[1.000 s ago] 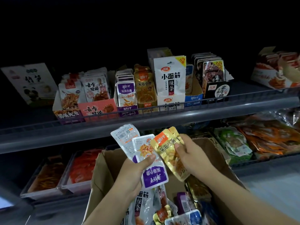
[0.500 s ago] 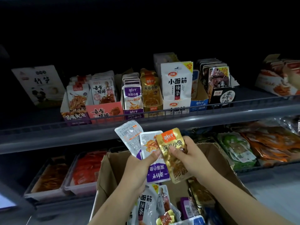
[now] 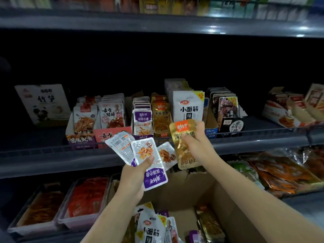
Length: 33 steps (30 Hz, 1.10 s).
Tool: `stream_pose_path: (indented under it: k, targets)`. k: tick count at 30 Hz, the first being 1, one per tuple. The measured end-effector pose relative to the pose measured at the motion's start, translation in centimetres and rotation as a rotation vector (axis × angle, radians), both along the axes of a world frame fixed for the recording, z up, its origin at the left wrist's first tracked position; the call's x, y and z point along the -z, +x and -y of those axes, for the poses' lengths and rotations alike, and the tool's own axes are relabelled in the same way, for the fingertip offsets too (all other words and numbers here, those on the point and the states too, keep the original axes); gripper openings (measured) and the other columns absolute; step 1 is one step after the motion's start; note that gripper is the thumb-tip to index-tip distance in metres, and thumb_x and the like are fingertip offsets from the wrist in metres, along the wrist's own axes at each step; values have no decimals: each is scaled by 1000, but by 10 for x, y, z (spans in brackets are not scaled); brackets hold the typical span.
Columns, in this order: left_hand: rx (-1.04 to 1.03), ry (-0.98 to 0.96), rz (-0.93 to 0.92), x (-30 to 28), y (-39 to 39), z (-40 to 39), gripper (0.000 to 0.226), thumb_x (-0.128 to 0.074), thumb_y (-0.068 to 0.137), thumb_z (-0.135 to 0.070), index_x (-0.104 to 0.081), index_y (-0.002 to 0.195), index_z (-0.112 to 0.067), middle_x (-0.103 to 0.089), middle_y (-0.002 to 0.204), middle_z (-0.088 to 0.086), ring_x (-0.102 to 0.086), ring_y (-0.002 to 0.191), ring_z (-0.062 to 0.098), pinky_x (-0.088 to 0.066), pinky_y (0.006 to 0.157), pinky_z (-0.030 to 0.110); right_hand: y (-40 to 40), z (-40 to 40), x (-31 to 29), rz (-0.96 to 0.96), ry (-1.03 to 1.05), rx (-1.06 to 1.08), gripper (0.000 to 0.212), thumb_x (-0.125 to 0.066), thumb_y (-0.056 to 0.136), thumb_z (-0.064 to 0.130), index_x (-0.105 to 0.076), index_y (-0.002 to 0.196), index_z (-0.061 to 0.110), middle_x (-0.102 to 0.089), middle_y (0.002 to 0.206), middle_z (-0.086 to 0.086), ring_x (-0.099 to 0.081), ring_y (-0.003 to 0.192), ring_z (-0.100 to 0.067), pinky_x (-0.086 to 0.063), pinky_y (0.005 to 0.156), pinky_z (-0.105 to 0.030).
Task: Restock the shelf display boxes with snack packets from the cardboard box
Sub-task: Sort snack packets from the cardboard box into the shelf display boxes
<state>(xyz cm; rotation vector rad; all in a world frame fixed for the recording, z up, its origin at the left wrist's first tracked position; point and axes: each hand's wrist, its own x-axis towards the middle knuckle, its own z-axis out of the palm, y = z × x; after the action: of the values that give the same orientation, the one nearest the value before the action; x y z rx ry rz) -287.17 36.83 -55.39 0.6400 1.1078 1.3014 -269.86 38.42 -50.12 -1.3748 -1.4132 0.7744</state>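
Note:
My left hand (image 3: 135, 178) holds a fan of three white-and-purple snack packets (image 3: 149, 162) upside down, thumb pressed on the middle one. My right hand (image 3: 198, 146) grips a gold snack packet (image 3: 183, 135) with an orange label, raised in front of the shelf rail. Just behind it stand the gold display box (image 3: 160, 116) and the purple display box (image 3: 142, 118) on the middle shelf. The open cardboard box (image 3: 201, 193) sits below my arms with more packets (image 3: 152, 228) inside.
Other display boxes line the shelf: a squid box (image 3: 81, 137), a pink one (image 3: 112, 134), white gluten strips (image 3: 188, 106), a black box (image 3: 231, 123). A grey rail (image 3: 70, 155) fronts the shelf. Clear trays (image 3: 82, 204) and bagged snacks (image 3: 280, 172) fill the lower shelf.
My right hand has pulled the gold packet away from the fan and lifted it up and right toward the shelf. The view has tilted upward, and a third packet shows in my left hand.

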Motion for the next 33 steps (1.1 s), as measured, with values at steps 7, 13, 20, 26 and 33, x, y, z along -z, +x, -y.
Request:
stream_pose_path:
  k: [7,13,20,26,33]
  targets:
    - [2,12,55,2,-14,-15,25,-73,83,-10,-59,92,-29,-71,89,2,-71,79,24,-58,66,39,-24,-63,-48,249,79,-65,42,-44,100,11,-23,135,18,-47,84,-2,-43,48,-9,-34,41,-23]
    - [43,28,140,-3,-16,-31,29,-76,80,-9,-62,98,-26,-73,92,5,-72,83,27,-58,76,47,-44,-97,-77,530,196,-11,39,-54,92,1,-25,110,21,-48,77,-1,-53,65,-20,-42,52,-32]
    - [61,26,191,-5,-24,-43,32,-77,80,-13,-59,103,-27,-73,95,4,-72,80,25,-59,70,41,-62,-120,-91,900,49,28,32,-55,89,7,-58,120,11,-61,94,-3,-57,82,-20,-45,60,-25]
    - [64,22,211,-8,-27,-44,31,-78,79,-13,-59,99,-27,-72,91,4,-72,79,25,-59,73,44,-71,-132,-95,1159,-23,47,17,-62,89,19,-63,103,9,-64,93,-6,-62,88,-22,-51,73,-33]
    - [60,10,240,-11,-31,-44,39,-78,78,-13,-59,110,-24,-73,95,6,-71,83,27,-59,72,43,-75,-144,-108,1439,36,121,31,-61,89,40,-62,112,19,-65,105,0,-60,92,-20,-50,71,-29]
